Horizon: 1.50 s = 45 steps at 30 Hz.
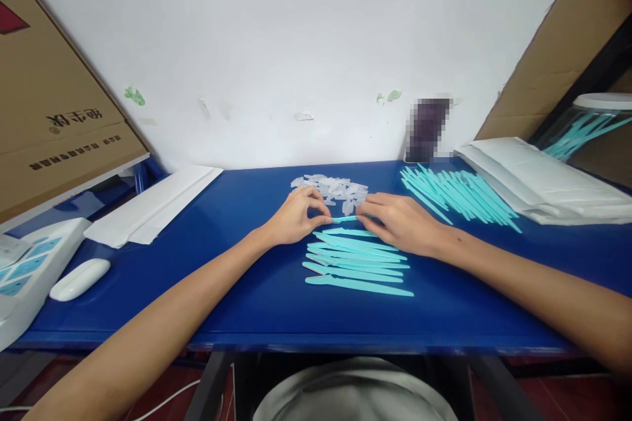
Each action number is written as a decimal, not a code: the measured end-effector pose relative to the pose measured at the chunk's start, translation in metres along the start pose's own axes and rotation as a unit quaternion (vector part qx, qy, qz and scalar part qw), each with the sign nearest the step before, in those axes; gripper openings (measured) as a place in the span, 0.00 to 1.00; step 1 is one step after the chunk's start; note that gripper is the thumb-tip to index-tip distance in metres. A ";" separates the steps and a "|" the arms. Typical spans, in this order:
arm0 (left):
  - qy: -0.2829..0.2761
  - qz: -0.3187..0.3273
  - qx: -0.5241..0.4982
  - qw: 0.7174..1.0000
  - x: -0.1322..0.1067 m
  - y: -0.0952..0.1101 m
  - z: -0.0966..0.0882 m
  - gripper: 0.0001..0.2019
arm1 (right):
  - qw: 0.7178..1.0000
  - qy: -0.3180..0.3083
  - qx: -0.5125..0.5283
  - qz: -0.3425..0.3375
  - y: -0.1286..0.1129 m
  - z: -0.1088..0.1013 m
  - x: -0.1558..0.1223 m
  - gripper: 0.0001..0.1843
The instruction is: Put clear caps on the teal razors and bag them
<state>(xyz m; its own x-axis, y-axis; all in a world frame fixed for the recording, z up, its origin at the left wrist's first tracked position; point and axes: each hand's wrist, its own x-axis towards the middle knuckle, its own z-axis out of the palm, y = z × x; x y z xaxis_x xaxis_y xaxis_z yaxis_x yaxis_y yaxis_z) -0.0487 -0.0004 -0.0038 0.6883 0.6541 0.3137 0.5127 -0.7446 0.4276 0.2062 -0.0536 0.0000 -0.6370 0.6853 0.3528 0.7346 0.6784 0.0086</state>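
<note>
Both my hands meet over the middle of the blue table (pixel 247 302). My left hand (pixel 296 216) pinches one end of a thin turquoise plastic stick (pixel 344 218), and my right hand (pixel 402 222) grips its other end. Just behind my fingers lies a heap of small clear plastic caps (pixel 332 187). Directly in front of my hands, several turquoise sticks (pixel 355 263) lie side by side in a row. A bigger pile of the same turquoise sticks (pixel 457 194) rests to the right of my right hand.
White padded envelopes (pixel 543 184) are stacked at the right, beside a clear jar of turquoise sticks (pixel 587 125). A folded white sheet (pixel 153 204), a white mouse-shaped object (pixel 79 278) and a white device (pixel 24 270) sit left. Cardboard boxes (pixel 49 112) lean at both sides.
</note>
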 end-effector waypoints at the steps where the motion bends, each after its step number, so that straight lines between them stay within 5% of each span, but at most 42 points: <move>1: -0.003 0.005 0.003 1.000 0.000 0.000 0.000 0.10 | 1.000 0.004 -0.014 0.004 0.000 0.001 0.000 0.18; 11: 0.011 0.045 0.020 0.999 0.000 0.002 0.002 0.11 | 0.998 0.016 -0.063 0.007 -0.005 0.009 0.000 0.18; 16: 0.006 0.031 0.126 0.992 -0.006 -0.011 -0.018 0.16 | 0.997 -0.011 -0.076 0.016 0.001 0.003 -0.005 0.19; 24: -0.079 -0.033 0.152 0.985 -0.021 -0.029 -0.045 0.14 | 0.995 -0.075 0.057 -0.025 0.009 -0.017 -0.016 0.16; 37: -0.113 -0.064 0.105 0.986 -0.020 0.001 -0.041 0.14 | 0.992 -0.122 0.036 -0.011 0.008 -0.018 -0.013 0.11; 45: -0.071 -0.015 0.141 0.987 -0.019 -0.009 -0.037 0.11 | 0.994 -0.091 0.053 0.020 0.007 -0.022 -0.015 0.08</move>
<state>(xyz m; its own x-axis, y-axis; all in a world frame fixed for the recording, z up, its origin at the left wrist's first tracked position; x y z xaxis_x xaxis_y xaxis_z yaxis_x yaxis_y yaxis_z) -0.0857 -0.0014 0.0178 0.7256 0.6656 0.1744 0.6421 -0.7461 0.1760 0.2256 -0.0647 0.0153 -0.6465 0.7425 0.1752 0.7379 0.6669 -0.1034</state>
